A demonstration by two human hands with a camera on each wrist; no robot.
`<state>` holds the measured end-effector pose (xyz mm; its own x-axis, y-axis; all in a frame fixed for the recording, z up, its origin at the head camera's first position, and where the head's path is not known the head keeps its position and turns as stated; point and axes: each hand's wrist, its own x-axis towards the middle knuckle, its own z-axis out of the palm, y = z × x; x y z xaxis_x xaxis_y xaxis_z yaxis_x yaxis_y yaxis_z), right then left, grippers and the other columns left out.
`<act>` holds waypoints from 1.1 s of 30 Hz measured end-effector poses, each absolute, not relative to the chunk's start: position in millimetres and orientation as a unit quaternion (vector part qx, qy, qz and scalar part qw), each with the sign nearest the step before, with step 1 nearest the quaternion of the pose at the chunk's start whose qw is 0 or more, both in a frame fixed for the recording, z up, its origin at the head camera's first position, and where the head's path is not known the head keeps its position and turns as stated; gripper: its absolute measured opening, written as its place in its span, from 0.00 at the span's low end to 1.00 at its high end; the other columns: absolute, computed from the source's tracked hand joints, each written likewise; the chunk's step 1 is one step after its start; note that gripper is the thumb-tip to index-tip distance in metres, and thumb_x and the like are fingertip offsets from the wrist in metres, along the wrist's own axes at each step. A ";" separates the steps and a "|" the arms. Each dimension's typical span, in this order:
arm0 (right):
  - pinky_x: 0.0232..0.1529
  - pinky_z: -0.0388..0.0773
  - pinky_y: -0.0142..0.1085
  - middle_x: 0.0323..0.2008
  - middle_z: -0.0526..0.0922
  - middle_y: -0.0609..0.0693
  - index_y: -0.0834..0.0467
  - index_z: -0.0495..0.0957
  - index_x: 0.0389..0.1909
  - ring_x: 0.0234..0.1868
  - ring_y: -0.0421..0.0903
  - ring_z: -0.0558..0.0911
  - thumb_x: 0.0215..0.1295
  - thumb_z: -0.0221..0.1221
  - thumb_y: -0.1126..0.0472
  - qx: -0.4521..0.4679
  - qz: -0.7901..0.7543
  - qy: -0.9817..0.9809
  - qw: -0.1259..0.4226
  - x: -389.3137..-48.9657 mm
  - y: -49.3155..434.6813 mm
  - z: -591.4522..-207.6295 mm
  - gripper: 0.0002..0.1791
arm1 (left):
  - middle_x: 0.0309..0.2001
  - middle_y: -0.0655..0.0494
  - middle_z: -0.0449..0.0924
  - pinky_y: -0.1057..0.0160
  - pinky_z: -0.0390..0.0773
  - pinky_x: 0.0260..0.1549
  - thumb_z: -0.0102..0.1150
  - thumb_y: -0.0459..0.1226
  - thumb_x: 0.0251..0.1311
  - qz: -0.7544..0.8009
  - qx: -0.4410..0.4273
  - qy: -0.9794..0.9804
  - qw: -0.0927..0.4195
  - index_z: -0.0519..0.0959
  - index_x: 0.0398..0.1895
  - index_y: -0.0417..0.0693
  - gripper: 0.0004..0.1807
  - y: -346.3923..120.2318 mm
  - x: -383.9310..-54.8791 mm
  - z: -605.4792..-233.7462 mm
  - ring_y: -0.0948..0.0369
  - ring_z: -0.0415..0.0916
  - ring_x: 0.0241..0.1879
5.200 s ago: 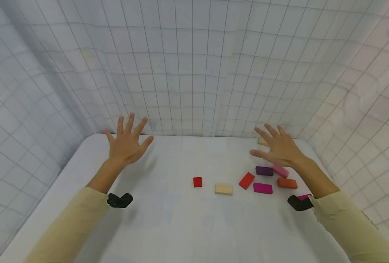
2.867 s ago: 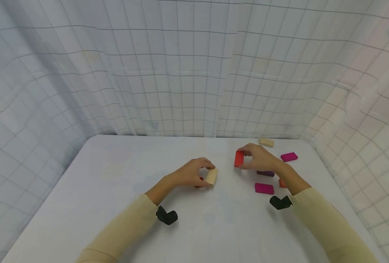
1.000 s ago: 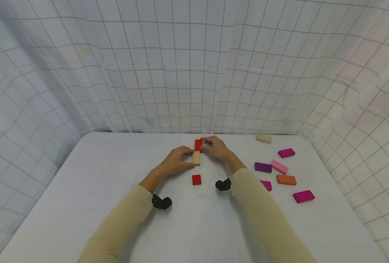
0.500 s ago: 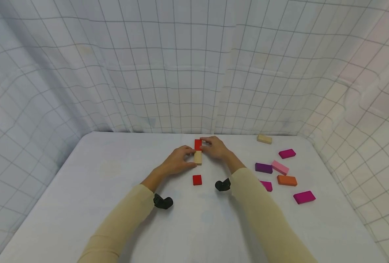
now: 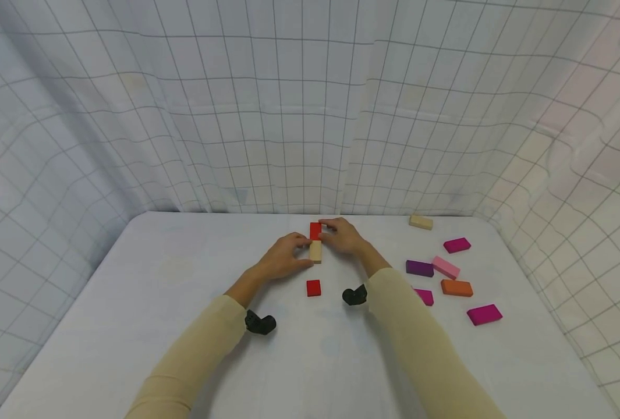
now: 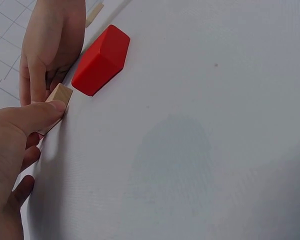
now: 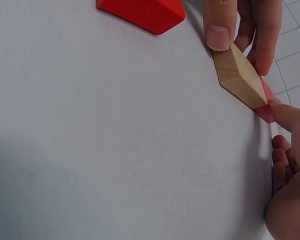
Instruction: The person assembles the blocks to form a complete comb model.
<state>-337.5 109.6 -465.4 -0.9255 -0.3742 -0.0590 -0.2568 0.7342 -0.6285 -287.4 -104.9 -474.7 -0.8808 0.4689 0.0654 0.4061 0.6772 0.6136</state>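
Note:
Near the back middle of the table, my left hand [image 5: 283, 256] pinches a plain wooden block [image 5: 315, 252] between thumb and fingers. Directly behind it lies a red block [image 5: 315, 230], held at its ends by the thumb and fingers of my right hand [image 5: 343, 235]. The two blocks stand in line, end to end. In the right wrist view the wooden block [image 7: 240, 75] meets the red one at its far end. A shorter-looking red block [image 5: 314, 288] sits in front of them, apart from both hands; the left wrist view shows this red block [image 6: 101, 60] close up.
On the right lie a purple block [image 5: 420, 267], a pink block [image 5: 446, 267], an orange block [image 5: 457, 287] and several magenta blocks, one [image 5: 425, 297] partly behind the right sleeve. Another wooden block [image 5: 421, 222] is at the back edge. A checked curtain [image 5: 268, 116] surrounds the white table [image 5: 131, 326].
Both hands, spread and holding nothing at first, took the wooden and red blocks and brought them to the back middle, end to end. Over the last half second they barely moved.

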 end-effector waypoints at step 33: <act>0.65 0.72 0.57 0.64 0.77 0.64 0.62 0.73 0.70 0.64 0.61 0.75 0.74 0.64 0.55 -0.197 -0.364 0.905 0.096 -293.2 246.4 -413.3 0.28 | 0.71 0.45 0.64 0.42 0.62 0.70 0.63 0.49 0.70 0.341 0.207 0.914 0.078 0.72 0.75 0.53 0.32 -111.8 -324.8 -477.9 0.47 0.59 0.71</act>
<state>-293.2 246.4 -413.3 -0.9039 -0.4266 -0.0306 -0.2868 0.6577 -0.6965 -324.8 -111.8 -477.9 -0.9026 0.4305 -0.0013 0.3242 0.6817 0.6558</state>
